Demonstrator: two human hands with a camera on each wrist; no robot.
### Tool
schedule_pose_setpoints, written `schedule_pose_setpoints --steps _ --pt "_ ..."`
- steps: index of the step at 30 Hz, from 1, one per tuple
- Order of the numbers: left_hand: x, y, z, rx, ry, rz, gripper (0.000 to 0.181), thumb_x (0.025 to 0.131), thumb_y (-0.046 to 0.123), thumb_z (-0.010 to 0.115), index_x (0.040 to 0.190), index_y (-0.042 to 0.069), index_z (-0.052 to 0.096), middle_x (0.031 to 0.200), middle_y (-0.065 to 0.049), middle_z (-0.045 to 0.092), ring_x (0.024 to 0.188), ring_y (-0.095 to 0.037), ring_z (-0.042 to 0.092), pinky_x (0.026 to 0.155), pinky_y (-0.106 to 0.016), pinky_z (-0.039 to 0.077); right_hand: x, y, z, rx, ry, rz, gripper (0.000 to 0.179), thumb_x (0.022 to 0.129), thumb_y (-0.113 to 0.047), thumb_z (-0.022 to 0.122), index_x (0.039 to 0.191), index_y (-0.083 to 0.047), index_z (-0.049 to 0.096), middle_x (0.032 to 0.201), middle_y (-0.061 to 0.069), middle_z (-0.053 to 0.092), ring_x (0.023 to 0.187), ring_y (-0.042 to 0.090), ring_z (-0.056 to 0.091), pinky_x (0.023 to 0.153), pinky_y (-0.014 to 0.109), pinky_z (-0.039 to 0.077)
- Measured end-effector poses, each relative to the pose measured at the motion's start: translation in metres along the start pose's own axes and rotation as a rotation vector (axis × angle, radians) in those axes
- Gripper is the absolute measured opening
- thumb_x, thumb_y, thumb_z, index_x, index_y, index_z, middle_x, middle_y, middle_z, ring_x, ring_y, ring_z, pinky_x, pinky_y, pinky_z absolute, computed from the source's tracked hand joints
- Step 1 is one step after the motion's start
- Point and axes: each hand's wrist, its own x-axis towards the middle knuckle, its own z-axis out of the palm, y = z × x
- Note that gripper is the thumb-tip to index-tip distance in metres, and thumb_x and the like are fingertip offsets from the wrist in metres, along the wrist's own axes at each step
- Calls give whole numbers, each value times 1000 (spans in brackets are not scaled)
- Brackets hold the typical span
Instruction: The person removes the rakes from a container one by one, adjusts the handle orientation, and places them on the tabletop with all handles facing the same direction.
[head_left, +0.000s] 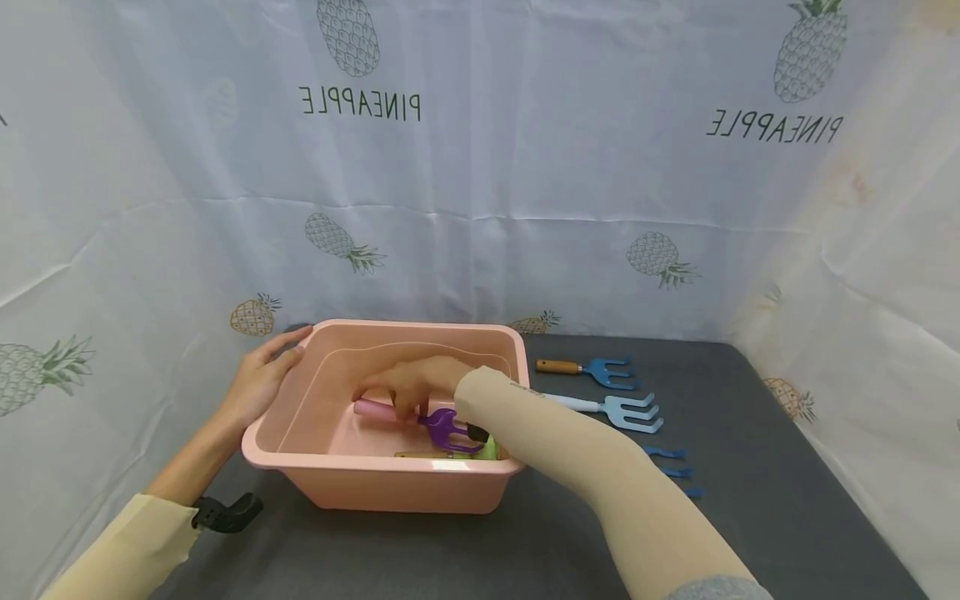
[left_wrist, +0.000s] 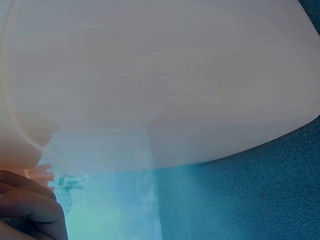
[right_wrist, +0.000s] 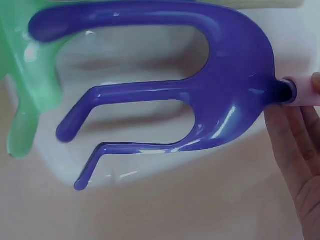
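Observation:
A pink plastic basin (head_left: 405,490) stands on the dark table. My left hand (head_left: 258,379) grips its left rim; in the left wrist view, curled fingers (left_wrist: 30,205) show beside the basin wall. Inside the basin, my right hand (head_left: 420,382) holds a purple hand rake (head_left: 441,429) by its pink handle (head_left: 375,409). The right wrist view shows the rake's three prongs up close, two with bent tips. A green garden tool (right_wrist: 30,75) lies in the basin near those prongs. A black piece (head_left: 477,433) is partly hidden by my right forearm.
Right of the basin lie a blue hand fork (head_left: 607,372) with a wooden handle and a light-blue rake (head_left: 630,412). More blue prongs (head_left: 677,472) show past my right forearm. A white pineapple-print curtain (head_left: 480,167) encloses the back and sides.

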Motion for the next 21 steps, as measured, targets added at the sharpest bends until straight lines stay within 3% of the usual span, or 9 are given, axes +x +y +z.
schedule_pose_setpoints --steps 6,16,21 --pt "2 -1 0 0 1 3 56 111 40 42 161 15 38 156 -26 47 95 13 60 77 -16 56 -3 0 -5 55 14 -32 80 88 10 65 152 -35 46 115 11 61 90 25 66 81 44 63" --pt "2 -1 -1 -14 8 11 56 111 39 43 161 15 38 154 -26 48 94 12 62 77 -16 56 -9 -8 -10 159 -26 -51 78 91 11 55 154 -32 46 130 7 58 118 31 61 92 51 61" --pt "2 -2 -1 -3 10 11 55 111 39 43 161 15 39 154 -27 48 94 13 61 76 -16 56 -12 -9 -12 183 -8 -51 78 88 9 58 153 -35 49 127 1 60 115 26 62 93 50 60"
